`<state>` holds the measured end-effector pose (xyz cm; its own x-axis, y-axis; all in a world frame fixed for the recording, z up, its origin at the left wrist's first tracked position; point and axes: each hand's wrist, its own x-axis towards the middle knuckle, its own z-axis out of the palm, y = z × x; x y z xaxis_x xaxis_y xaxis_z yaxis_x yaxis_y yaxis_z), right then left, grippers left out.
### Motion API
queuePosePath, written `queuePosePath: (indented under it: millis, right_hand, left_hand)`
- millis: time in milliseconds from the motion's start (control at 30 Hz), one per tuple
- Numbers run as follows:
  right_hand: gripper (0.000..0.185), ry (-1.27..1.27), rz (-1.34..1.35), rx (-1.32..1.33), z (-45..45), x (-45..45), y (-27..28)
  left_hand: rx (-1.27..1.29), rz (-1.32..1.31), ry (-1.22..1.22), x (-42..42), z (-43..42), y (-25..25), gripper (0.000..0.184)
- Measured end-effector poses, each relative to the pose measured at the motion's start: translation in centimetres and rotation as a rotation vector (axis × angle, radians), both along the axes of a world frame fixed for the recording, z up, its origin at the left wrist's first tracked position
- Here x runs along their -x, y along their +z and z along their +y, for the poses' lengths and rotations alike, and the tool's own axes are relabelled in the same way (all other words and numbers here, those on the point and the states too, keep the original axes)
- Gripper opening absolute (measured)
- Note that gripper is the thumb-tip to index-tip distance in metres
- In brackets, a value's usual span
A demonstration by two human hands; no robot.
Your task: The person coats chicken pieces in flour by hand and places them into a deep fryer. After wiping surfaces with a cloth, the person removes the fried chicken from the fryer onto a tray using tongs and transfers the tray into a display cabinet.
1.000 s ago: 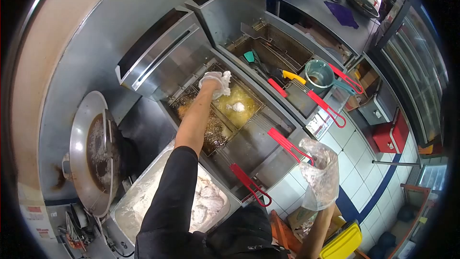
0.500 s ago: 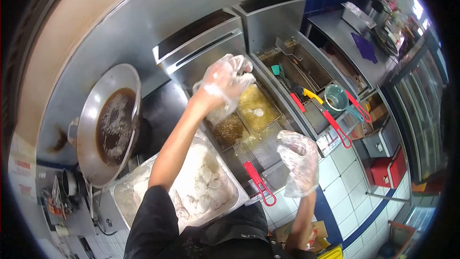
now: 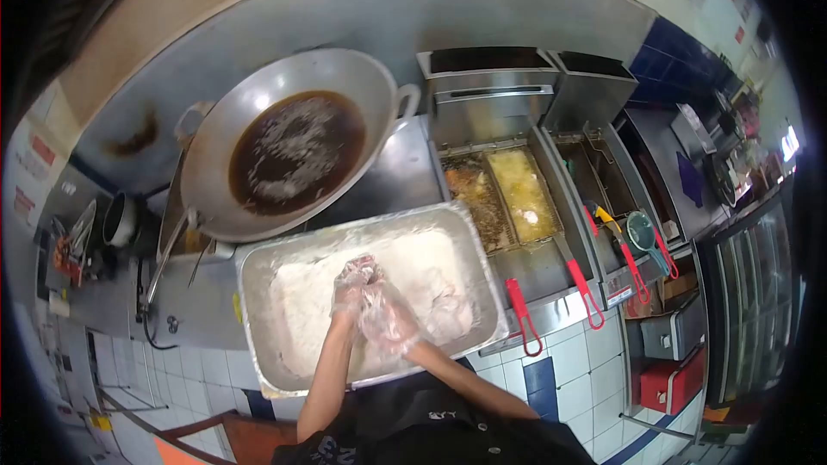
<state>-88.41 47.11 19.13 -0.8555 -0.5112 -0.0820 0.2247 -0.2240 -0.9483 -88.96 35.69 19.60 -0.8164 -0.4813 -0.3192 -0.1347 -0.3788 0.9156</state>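
Observation:
My left hand (image 3: 347,291) and my right hand (image 3: 389,320), both in clear plastic gloves dusted white, are close together over a metal tray (image 3: 251,327) of white flour (image 3: 297,310). Their fingers are curled in against each other. Whatever lies between them, if anything, is hidden. Right of my hands, flour-coated lumps (image 3: 450,312) that look like pieces of meat lie in the flour.
A large wok (image 3: 207,189) of dark liquid stands behind the tray, with a ladle (image 3: 172,250) at its left. To the right, a deep fryer (image 3: 538,271) has bubbling oil and baskets with red handles (image 3: 523,314). A green strainer (image 3: 642,231) lies farther right.
The view has turned left. My left hand has come away from above the fryer, and my right from its front. Both are now together over the flour tray, and the right fingers have curled in.

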Motion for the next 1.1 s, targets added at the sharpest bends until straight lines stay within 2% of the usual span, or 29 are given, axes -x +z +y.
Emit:
queuePosePath:
  millis: [33,67,100,133,167,233,267,300,333,367,433,467,500,533,567,600,667,733,800,867,900,967,1000,1033,1067,1100]
  right_hand:
    - [0.053,0.027,-0.053,0.030,-2.2,-0.3,-3.5]
    - [0.052,0.052,-0.107,0.059,-4.4,-0.6,-6.9]
    - [0.049,0.087,0.231,-0.135,-5.2,-0.5,-6.3]
    - [0.045,0.058,0.567,-0.326,-6.0,-0.5,-5.8]
    - [0.042,0.096,0.637,-0.508,-6.1,-0.1,-1.5]
    - [0.036,0.031,0.589,-0.563,-8.4,0.7,-4.6]
    - [0.036,0.040,0.584,-0.583,-8.8,0.5,-4.7]
    - [0.030,-0.075,0.674,-0.562,-9.2,0.3,-4.5]
    - [0.025,-0.190,0.766,-0.537,-9.6,0.1,-4.3]
    - [0.025,-0.181,0.768,-0.550,-9.4,0.0,-4.1]
    - [0.020,-0.144,0.498,-0.477,-9.0,-0.2,-3.6]
    - [0.016,-0.301,0.410,-0.379,-9.5,-0.2,-5.1]
    - [0.011,-0.461,0.335,-0.267,-10.2,-0.4,-5.7]
    - [0.012,-0.394,0.060,-0.146,-8.9,1.2,-5.8]
    - [0.014,-0.324,-0.213,-0.021,-8.0,2.2,-5.3]
    - [0.014,-0.336,-0.215,-0.018,-7.6,3.0,-6.2]
    - [0.015,-0.435,-0.415,0.152,-7.3,4.8,-6.9]
    - [0.015,-0.449,-0.356,0.100,-6.7,5.5,-6.7]
    - [0.016,-0.447,-0.300,0.058,-6.3,7.1,-7.5]
    - [0.019,-0.687,-0.204,-0.024,-5.3,9.4,-9.7]
    - [0.022,-0.622,-0.379,0.103,-4.3,9.7,-8.0]
    - [0.022,-0.422,-0.329,0.114,-2.5,13.1,-12.8]
    - [0.022,-0.385,-0.332,0.128,-3.5,13.0,-11.4]
    - [0.024,-0.312,-0.258,-0.030,-3.9,11.7,-9.1]
    - [0.029,-0.245,-0.182,-0.185,-4.1,10.5,-7.8]
    - [0.029,-0.230,-0.185,-0.169,-4.5,9.8,-8.1]
  left_hand:
    - [-0.116,-0.057,0.036,-1.1,-1.0,-0.1,0.024]
    - [0.039,-0.088,-0.002,-2.0,-2.0,-0.4,0.027]
    - [0.019,-0.084,0.009,-2.6,-2.9,-1.6,0.027]
    - [0.150,-0.085,0.025,-3.2,-3.8,-3.1,0.031]
    - [0.280,-0.091,0.035,-3.9,-4.3,-4.3,0.035]
    - [0.168,-0.114,0.045,-5.7,-4.2,-3.6,0.042]
    - [0.357,-0.126,0.019,-6.1,-4.8,-4.0,0.043]
    - [0.552,-0.135,-0.010,-6.4,-5.6,-4.1,0.044]
    - [0.773,-0.010,-0.142,-6.6,-6.1,-4.2,0.047]
    - [0.759,-0.011,-0.139,-7.3,-6.4,-2.7,0.047]
    - [0.558,-0.336,-0.585,-9.2,-6.9,3.2,0.048]
    - [0.562,-0.333,-0.586,-10.0,-6.9,4.5,0.048]
    - [0.785,-0.134,-0.615,-11.3,-6.5,5.3,0.048]
    - [0.997,0.073,-0.637,-12.0,-6.1,6.1,0.048]
    - [0.994,0.078,-0.646,-12.2,-5.8,7.3,0.048]
    - [1.010,0.068,-0.665,-12.2,-5.6,8.5,0.047]
    - [1.030,0.071,-0.685,-11.6,-5.4,9.7,0.047]
    - [1.096,0.135,-0.427,-11.1,-4.9,10.2,0.042]
    - [1.098,0.127,-0.383,-11.3,-4.2,11.1,0.039]
    - [1.111,0.091,-0.325,-12.1,-3.7,12.4,0.037]
    - [1.055,0.135,-0.213,-12.6,-3.6,13.3,0.035]
    - [1.031,0.162,-0.070,-12.2,-3.4,13.5,0.033]
    - [1.071,0.263,-0.018,-10.6,-3.3,12.2,0.032]
    - [1.106,0.361,0.022,-9.4,-2.8,10.7,0.031]
    - [1.125,0.344,0.031,-8.0,-1.6,8.7,0.031]
    - [1.135,0.254,0.041,-6.1,-0.1,6.5,0.027]
